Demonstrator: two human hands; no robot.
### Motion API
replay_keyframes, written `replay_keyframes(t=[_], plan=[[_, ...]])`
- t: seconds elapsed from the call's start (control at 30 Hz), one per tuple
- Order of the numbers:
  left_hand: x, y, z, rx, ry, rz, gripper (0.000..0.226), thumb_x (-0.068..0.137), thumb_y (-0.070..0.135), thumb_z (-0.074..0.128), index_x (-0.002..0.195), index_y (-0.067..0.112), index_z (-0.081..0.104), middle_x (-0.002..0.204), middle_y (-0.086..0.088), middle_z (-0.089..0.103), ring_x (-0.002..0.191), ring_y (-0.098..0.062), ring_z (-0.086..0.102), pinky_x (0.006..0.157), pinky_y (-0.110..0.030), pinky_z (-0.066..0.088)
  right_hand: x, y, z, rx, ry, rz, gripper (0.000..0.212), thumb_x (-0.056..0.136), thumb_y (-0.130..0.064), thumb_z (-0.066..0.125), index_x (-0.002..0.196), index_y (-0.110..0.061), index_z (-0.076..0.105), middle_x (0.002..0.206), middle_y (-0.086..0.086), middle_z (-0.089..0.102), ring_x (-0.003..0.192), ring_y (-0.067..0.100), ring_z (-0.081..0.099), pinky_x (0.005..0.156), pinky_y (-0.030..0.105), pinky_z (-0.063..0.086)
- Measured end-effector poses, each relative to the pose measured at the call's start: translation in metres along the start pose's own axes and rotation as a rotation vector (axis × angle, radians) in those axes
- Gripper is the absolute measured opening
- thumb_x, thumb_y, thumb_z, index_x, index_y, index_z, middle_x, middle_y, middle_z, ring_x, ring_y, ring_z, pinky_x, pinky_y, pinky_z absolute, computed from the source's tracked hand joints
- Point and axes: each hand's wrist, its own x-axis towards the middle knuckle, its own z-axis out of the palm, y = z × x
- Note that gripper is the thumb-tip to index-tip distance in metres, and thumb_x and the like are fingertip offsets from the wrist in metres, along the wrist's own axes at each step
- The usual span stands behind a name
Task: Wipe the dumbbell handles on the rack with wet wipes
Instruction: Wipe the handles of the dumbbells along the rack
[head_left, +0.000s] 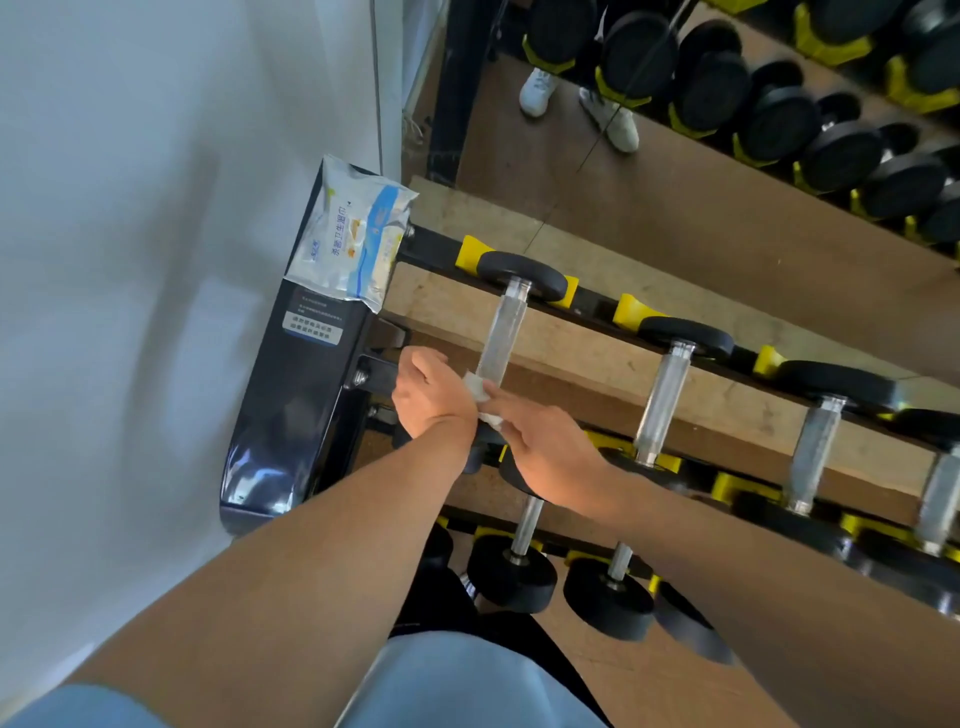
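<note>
Head view: both hands meet at the near end of the leftmost dumbbell handle (501, 332) on the top rack rail. Left hand (423, 389) and right hand (545, 447) pinch the wet wipe (480, 392), probably folding it around the bar. Wipes pack (353, 239) sits handy on the rack's end post (296, 405).

Black steel dumbbell rack (597, 304) with yellow plastic cradles (470, 252), black-headed chrome-handled dumbbells (662, 395) sitting across its rails, white-and-blue wet wipe packet (353, 236) lying on its glossy end panel (291, 405)
</note>
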Motion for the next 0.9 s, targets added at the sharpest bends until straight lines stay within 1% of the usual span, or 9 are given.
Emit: replay_keyframes(t=[0.1, 0.23, 0.33, 0.47, 0.6, 0.7, 0.8, 0.87, 0.9], plan=[[0.001, -0.001, 0.000, 0.000, -0.012, 0.015, 0.037, 0.098, 0.023, 0.030, 0.087, 0.016, 0.064, 0.077, 0.001, 0.057, 0.070, -0.013, 0.049, 0.069, -0.032, 0.033, -0.004, 0.006, -0.016, 0.044, -0.054, 0.180, 0.035, 0.107, -0.021, 0.038, 0.136, -0.030, 0.057, 0.125, -0.001, 0.066, 0.096, 0.014, 0.061, 0.071, 0.023, 0.044], [0.001, -0.001, 0.000, 0.005, -0.014, 0.014, 0.037, 0.099, 0.024, 0.028, 0.087, 0.016, 0.063, 0.075, 0.002, 0.056, 0.069, -0.012, 0.049, 0.065, -0.033, 0.034, 0.017, 0.016, -0.028, 0.072, 0.205, 0.435, 0.030, 0.106, -0.023, 0.040, 0.124, -0.020, 0.063, 0.099, 0.004, 0.067, 0.080, 0.017, 0.062, 0.062, 0.031, 0.046], [0.001, 0.000, 0.000, 0.021, -0.016, 0.014, 0.038, 0.099, 0.023, 0.028, 0.091, 0.014, 0.064, 0.074, 0.002, 0.055, 0.067, -0.011, 0.048, 0.056, -0.030, 0.030, 0.029, -0.005, -0.004, 0.117, 0.157, 0.538, 0.025, 0.104, -0.020, 0.043, 0.111, -0.016, 0.066, 0.086, 0.002, 0.065, 0.070, 0.012, 0.060, 0.051, 0.025, 0.042], [0.002, 0.000, 0.000, 0.032, -0.009, 0.005, 0.038, 0.098, 0.023, 0.029, 0.090, 0.015, 0.065, 0.078, -0.002, 0.059, 0.068, -0.012, 0.050, 0.062, -0.031, 0.033, 0.021, -0.023, 0.018, 0.060, 0.133, 0.549, 0.017, 0.097, -0.020, 0.048, 0.107, -0.020, 0.061, 0.095, 0.004, 0.068, 0.084, 0.022, 0.066, 0.071, 0.040, 0.058], [0.002, 0.000, 0.000, 0.041, -0.025, 0.005, 0.038, 0.098, 0.023, 0.028, 0.091, 0.014, 0.064, 0.077, -0.002, 0.059, 0.067, -0.013, 0.050, 0.060, -0.032, 0.034, 0.016, -0.020, -0.020, 0.175, 0.050, 0.488, 0.018, 0.103, -0.027, 0.046, 0.101, -0.023, 0.063, 0.088, 0.001, 0.065, 0.075, 0.013, 0.059, 0.062, 0.027, 0.047], [0.001, 0.001, -0.001, 0.047, -0.034, 0.003, 0.037, 0.098, 0.022, 0.028, 0.093, 0.014, 0.064, 0.078, -0.003, 0.059, 0.067, -0.011, 0.050, 0.054, -0.029, 0.032, 0.033, -0.014, -0.052, 0.630, 0.375, 0.715, 0.019, 0.101, -0.017, 0.047, 0.100, -0.015, 0.065, 0.087, 0.003, 0.064, 0.074, 0.016, 0.056, 0.062, 0.027, 0.046], [0.001, 0.000, -0.001, 0.050, -0.029, 0.004, 0.037, 0.098, 0.023, 0.029, 0.094, 0.015, 0.064, 0.080, -0.004, 0.060, 0.067, -0.012, 0.050, 0.057, -0.031, 0.032, 0.061, -0.018, -0.062, 0.556, 0.379, 0.779, 0.037, 0.096, -0.017, 0.055, 0.130, -0.005, 0.052, 0.119, 0.007, 0.056, 0.112, 0.023, 0.057, 0.084, 0.028, 0.046], [0.001, 0.000, -0.001, 0.045, -0.022, 0.009, 0.037, 0.098, 0.023, 0.029, 0.093, 0.015, 0.065, 0.079, -0.003, 0.059, 0.068, -0.013, 0.051, 0.060, -0.031, 0.034, 0.076, -0.030, -0.055, 0.474, 0.430, 0.756, 0.042, 0.096, -0.019, 0.058, 0.135, -0.008, 0.047, 0.129, 0.007, 0.055, 0.122, 0.025, 0.054, 0.078, 0.027, 0.038], [0.001, 0.001, -0.001, 0.044, -0.019, 0.007, 0.037, 0.098, 0.023, 0.029, 0.093, 0.015, 0.065, 0.078, -0.002, 0.058, 0.067, -0.012, 0.050, 0.060, -0.031, 0.033, 0.084, -0.033, -0.051, 0.596, 0.528, 0.735, 0.036, 0.100, -0.020, 0.053, 0.134, -0.009, 0.050, 0.127, 0.009, 0.059, 0.119, 0.027, 0.057, 0.076, 0.028, 0.037]])
